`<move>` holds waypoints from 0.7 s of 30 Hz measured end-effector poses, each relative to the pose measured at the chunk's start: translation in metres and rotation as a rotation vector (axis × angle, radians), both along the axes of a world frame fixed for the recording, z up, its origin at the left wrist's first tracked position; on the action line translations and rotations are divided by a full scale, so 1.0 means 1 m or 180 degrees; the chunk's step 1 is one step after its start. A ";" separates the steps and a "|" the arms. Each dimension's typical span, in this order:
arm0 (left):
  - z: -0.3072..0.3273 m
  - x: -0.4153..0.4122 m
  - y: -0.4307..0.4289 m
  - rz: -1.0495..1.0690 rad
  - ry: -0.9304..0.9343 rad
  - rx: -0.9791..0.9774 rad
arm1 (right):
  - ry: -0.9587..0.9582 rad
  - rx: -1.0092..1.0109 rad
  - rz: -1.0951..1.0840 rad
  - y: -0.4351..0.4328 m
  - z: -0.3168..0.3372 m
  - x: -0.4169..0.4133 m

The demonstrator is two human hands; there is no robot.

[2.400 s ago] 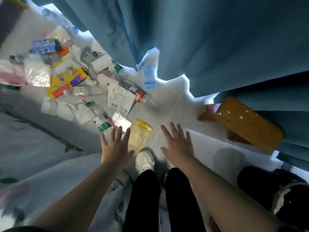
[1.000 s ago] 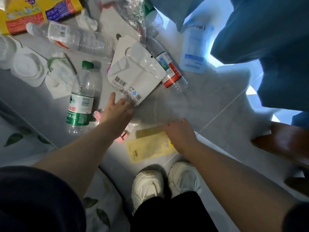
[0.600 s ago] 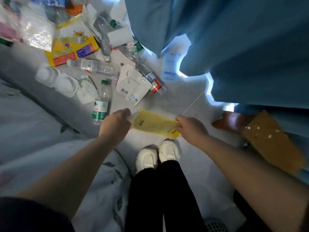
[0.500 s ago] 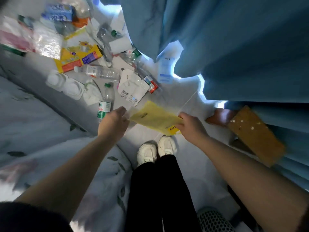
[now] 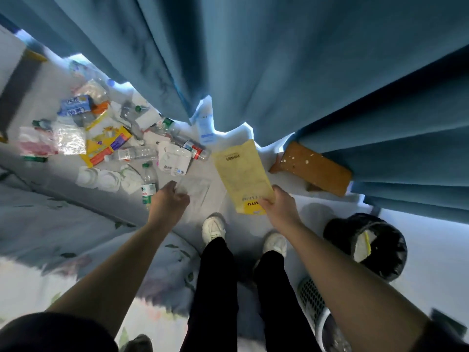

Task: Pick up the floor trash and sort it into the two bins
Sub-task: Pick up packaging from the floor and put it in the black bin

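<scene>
My right hand (image 5: 278,203) pinches the bottom edge of a yellow pouch (image 5: 241,171) and holds it up above the floor. A clear plastic wrapper (image 5: 196,190) hangs from the curled fingers of my left hand (image 5: 168,201). Floor trash lies to the upper left: a green-capped water bottle (image 5: 148,184), a white barcoded packet (image 5: 173,158), a red-labelled bottle (image 5: 194,149), a yellow snack bag (image 5: 106,144), white cups (image 5: 97,176). A black-lined bin (image 5: 368,247) stands at the right, a white perforated bin (image 5: 314,303) below it.
Blue curtains (image 5: 279,59) hang across the top and right. A brown wooden stool (image 5: 314,167) stands by the curtain hem. A floral bedsheet (image 5: 50,224) borders the left side. My feet in white shoes (image 5: 214,228) stand on the grey tiles.
I stood up from a crouch, lifting the yellow pouch and the clear wrapper off the floor. The pouch swung upright to the right, and the two bins came into view.
</scene>
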State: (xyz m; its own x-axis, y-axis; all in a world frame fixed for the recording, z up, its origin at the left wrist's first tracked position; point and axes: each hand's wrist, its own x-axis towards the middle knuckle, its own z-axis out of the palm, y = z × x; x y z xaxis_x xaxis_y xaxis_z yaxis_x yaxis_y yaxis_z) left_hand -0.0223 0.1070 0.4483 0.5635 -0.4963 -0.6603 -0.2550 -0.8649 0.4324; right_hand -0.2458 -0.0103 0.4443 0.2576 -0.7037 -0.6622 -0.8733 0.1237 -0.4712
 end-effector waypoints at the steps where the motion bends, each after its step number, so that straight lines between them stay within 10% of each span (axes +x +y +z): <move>1: 0.007 -0.011 -0.007 -0.0018 0.0008 -0.0002 | -0.0052 -0.0019 -0.0115 0.000 0.006 -0.011; 21: 0.001 -0.406 -0.137 -0.1214 0.0420 0.0037 | -0.0014 0.0269 -0.2549 0.010 -0.015 -0.450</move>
